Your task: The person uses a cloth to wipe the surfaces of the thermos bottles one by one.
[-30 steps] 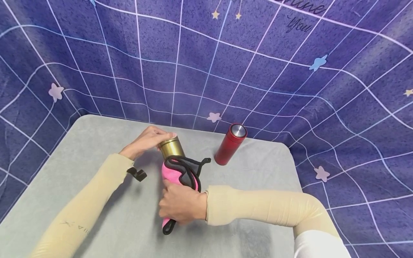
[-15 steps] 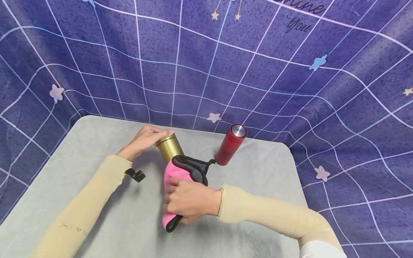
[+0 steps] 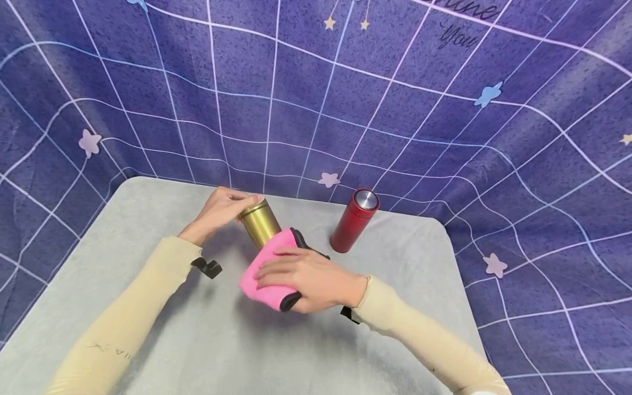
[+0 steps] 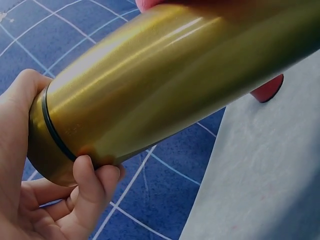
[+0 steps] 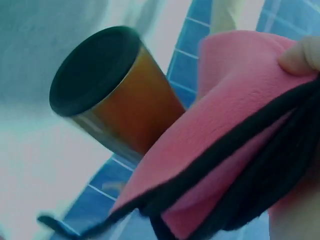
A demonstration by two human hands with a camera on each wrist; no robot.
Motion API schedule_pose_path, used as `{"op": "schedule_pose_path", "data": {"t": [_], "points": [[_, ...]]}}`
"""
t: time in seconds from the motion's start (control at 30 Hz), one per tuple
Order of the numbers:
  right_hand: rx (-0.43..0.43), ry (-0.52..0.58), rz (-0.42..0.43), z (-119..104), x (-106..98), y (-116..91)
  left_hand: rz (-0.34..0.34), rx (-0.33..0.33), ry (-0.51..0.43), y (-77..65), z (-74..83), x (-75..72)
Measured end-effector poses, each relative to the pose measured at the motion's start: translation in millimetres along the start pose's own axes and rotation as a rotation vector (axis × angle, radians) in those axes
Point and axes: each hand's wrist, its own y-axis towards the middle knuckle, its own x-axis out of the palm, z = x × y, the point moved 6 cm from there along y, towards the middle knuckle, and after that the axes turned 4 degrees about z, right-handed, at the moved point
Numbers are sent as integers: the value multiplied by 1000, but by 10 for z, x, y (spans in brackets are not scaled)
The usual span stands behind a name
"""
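A gold thermos flask (image 3: 260, 225) is held tilted, its lid end at the upper left. My left hand (image 3: 217, 214) grips the lid end, fingers curled around the rim in the left wrist view, where the flask's smooth body (image 4: 150, 90) fills much of the picture. My right hand (image 3: 313, 277) holds a pink cloth (image 3: 276, 296) with black edging against the lower part of the flask. Seen from the head, the cloth hides that lower part. In the right wrist view the flask's dark base (image 5: 95, 70) sticks out beside the folded cloth (image 5: 240, 75).
A red thermos flask (image 3: 349, 225) with a silver lid stands upright on the grey-covered table (image 3: 405, 274), right of the hands. A blue-purple grid-patterned curtain (image 3: 296, 99) hangs behind and at both sides. Dark straps (image 3: 207, 267) hang at the wrists.
My right hand has moved up and rightward along the gold flask, bringing the cloth with it. Its fingers now lie over the cloth's pink side. The left hand has shifted slightly left.
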Motion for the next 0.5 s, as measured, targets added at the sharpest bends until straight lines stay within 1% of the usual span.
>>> {"op": "schedule_pose_path", "data": {"t": [0.1, 0.13, 0.17, 0.23, 0.3, 0.33, 0.4, 0.43, 0.5], "points": [[69, 218, 220, 176, -107, -94, 12, -7, -17, -2, -7, -7], [67, 329, 282, 229, -132, -106, 15, -6, -22, -3, -9, -11], [71, 414, 336, 284, -154, -117, 18, -4, -26, -6, -10, -14], [62, 611, 415, 379, -182, -131, 26, -4, -37, -11, -16, -24], [66, 786, 457, 464, -181, -140, 35, -8, -46, -16, -24, -34], [85, 864, 478, 509, -172, -151, 36, -4, -44, -18, -26, -36], [277, 869, 593, 650, -134, -265, 47, -7, -52, -22, -26, -41], [392, 848, 651, 722, -106, -336, 51, -9, -56, -25, -24, -42], [638, 799, 739, 852, -31, -491, 60, -4, -49, -34, -14, -46]]}}
